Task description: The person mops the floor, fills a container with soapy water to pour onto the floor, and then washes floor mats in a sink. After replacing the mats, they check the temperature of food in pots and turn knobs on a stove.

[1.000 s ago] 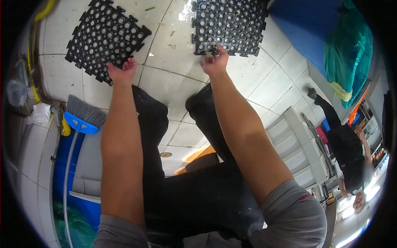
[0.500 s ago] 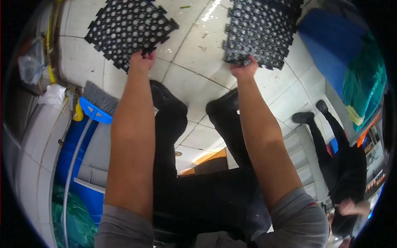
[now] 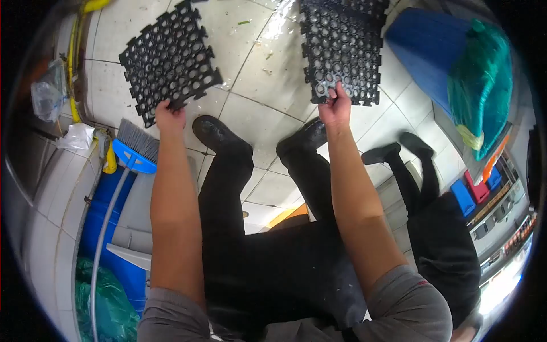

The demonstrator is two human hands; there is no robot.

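Mats: two black rubber tiles w/ round holes all through and puzzle-tooth edges. Left mat (image 3: 170, 61) sits over the white tiled floor (image 3: 256, 68), turned at an angle; left hand (image 3: 170, 115) is clenched on its near corner. Right mat (image 3: 342, 48) is further right, near edge lifted a bit as far as I can tell, and right hand (image 3: 335, 107) grips that near edge, fingers hooked into the holes. Both arms reach down past the person's own black trousers and boots (image 3: 219, 134).

Handling, my guess: rubber like this is dense, so heavier than it looks, and floppy rather than stiff. Held by one corner it'll sag and swing. Floor looks wet and shiny w/ bits of debris, so mats prob slick and grimy; a pinch on a flat bit could slip. Best hold is fingers thru the holes or round the teeth at an edge, as both hands do now. Not fragile, can be dragged or dropped w/o harm, though teeth may snag on each other if the mats meet.

Around: broom (image 3: 134, 151) w/ blue head and grey handle leans by the left arm, near a blue bin w/ green bag (image 3: 105, 308) low left. Blue bin (image 3: 433, 51) w/ green bag top right. Another person in black (image 3: 439, 228) stands just right of the right arm, feet near the right mat, apart from it
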